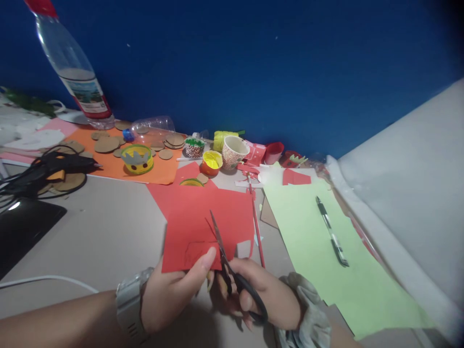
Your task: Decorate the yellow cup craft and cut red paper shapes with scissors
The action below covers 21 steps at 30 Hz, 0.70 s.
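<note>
In the head view my left hand (pixel 170 295), a watch on its wrist, pinches the lower edge of a sheet of red paper (pixel 195 212), thumb on top. Pencil-like lines are drawn on the sheet near that thumb. My right hand (pixel 268 290) has its fingers in the black handles of a pair of scissors (pixel 224 256). The scissor blades are parted a little and straddle the paper beside the drawn outline, pointing away from me. Part of the right hand's fingers is hidden under the handles.
A green sheet (pixel 300 232) with a pen (pixel 331 232) lies at right. Behind stand a patterned cup (pixel 234 153), small decorated cups and a tall bottle (pixel 79 82). An orange sheet (pixel 159 175) carries cardboard discs. A glue gun (pixel 68 164) with cables and a black device (pixel 29 232) are at left.
</note>
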Each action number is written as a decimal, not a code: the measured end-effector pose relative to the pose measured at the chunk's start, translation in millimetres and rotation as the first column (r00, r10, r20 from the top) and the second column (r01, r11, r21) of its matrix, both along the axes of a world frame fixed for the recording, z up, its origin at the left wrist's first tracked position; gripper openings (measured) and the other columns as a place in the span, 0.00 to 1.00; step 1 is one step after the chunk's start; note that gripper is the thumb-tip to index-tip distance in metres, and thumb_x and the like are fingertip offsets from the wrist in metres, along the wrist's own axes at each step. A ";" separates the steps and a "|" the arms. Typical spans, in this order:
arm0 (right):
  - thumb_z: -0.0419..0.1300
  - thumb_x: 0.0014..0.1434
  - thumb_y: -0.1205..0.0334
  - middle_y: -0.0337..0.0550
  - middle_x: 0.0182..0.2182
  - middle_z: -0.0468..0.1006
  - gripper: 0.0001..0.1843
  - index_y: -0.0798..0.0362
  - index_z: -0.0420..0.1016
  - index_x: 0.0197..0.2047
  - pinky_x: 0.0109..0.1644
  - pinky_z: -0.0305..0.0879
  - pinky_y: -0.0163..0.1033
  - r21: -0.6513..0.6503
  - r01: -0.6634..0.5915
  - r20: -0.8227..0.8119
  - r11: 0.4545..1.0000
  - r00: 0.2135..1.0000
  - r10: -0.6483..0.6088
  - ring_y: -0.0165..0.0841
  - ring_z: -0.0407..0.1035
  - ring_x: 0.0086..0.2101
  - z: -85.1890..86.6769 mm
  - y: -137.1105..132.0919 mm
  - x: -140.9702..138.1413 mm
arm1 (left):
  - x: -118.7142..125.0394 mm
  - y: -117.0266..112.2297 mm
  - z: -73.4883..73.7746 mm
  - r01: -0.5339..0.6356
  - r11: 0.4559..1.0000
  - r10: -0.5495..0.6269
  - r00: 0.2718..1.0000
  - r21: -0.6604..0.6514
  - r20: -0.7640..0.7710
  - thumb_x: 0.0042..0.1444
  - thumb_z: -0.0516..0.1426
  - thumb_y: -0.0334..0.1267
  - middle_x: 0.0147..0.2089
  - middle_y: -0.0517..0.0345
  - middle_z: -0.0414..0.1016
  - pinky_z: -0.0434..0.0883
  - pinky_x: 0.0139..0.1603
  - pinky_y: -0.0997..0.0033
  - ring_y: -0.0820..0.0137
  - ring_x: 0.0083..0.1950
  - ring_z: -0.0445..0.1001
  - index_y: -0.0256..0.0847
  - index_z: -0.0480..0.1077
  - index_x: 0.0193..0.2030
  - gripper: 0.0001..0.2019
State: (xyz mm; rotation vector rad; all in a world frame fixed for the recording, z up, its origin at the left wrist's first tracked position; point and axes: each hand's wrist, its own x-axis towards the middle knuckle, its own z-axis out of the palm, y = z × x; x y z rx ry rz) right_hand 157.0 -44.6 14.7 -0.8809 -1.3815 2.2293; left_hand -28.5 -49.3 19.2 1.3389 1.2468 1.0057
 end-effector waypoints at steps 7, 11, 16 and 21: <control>0.64 0.47 0.32 0.31 0.21 0.62 0.33 0.55 0.62 0.33 0.18 0.59 0.24 -0.050 0.026 -0.011 0.998 1.000 -0.026 0.19 0.55 0.17 -2.2 -0.2 2.6 | 2.7 3.6 3.1 -0.030 1.000 0.031 0.997 -0.007 0.068 0.63 0.49 0.42 0.17 0.65 0.63 0.67 0.24 0.76 0.75 0.18 0.61 0.43 0.60 0.19 0.20; 0.63 0.49 0.32 0.32 0.21 0.62 0.33 0.56 0.62 0.30 0.18 0.57 0.25 -0.034 -0.004 0.010 0.999 1.000 0.004 0.19 0.54 0.18 -2.6 -0.4 2.6 | 4.8 4.2 2.6 -0.092 0.993 0.097 0.993 -0.075 0.071 0.61 0.49 0.45 0.15 0.65 0.59 0.59 0.18 0.75 0.75 0.16 0.57 0.43 0.57 0.16 0.22; 0.62 0.49 0.31 0.33 0.22 0.62 0.33 0.56 0.63 0.30 0.18 0.53 0.26 -0.004 -0.007 0.000 1.000 1.000 0.007 0.20 0.53 0.19 3.3 -0.1 1.0 | 3.4 4.7 1.0 -0.094 0.995 0.096 0.994 -0.031 0.059 0.61 0.49 0.42 0.16 0.64 0.60 0.58 0.19 0.75 0.75 0.18 0.59 0.42 0.60 0.17 0.21; 0.63 0.48 0.31 0.34 0.23 0.62 0.33 0.56 0.63 0.32 0.20 0.54 0.28 -0.004 -0.004 0.019 1.000 1.000 0.004 0.21 0.55 0.20 2.9 -1.5 0.7 | 1.0 6.7 -2.5 -0.030 1.000 0.029 0.998 0.007 0.050 0.63 0.47 0.40 0.14 0.67 0.56 0.56 0.17 0.75 0.76 0.16 0.55 0.43 0.59 0.18 0.21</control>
